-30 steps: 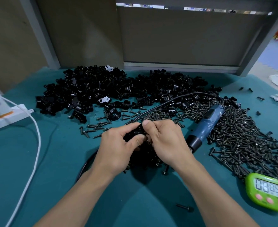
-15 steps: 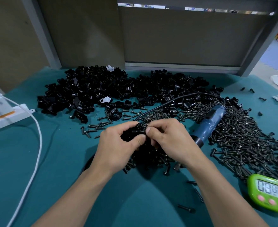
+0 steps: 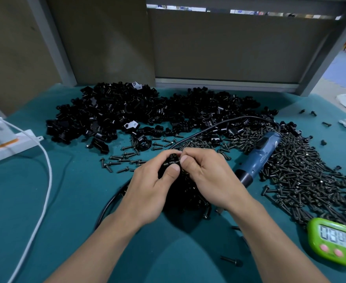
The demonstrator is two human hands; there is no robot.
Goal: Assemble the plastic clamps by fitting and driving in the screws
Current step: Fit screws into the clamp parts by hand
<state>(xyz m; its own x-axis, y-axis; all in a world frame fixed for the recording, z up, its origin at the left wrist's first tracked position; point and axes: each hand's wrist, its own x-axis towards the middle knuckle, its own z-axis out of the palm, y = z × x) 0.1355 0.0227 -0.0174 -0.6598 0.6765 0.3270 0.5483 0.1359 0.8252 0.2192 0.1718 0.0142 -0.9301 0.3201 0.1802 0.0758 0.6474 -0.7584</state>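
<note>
Head view: our left hand (image 3: 147, 186) and right hand (image 3: 211, 180) grip a black clamp (image 3: 171, 160) over the teal mat (image 3: 76, 201). Bare room opens leftward; screws (image 3: 302, 176) crowd the right side, and our right perhaps pinches one.

The green timer (image 3: 337, 240) shows blurred digits, seemingly 03:09; nothing else is legible.

1 head view, forward-down, seemingly close

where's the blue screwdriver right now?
Head view, right of centre: the blue screwdriver lies on the teal mat just right of the right hand, at the left edge of the screw pile.
</note>
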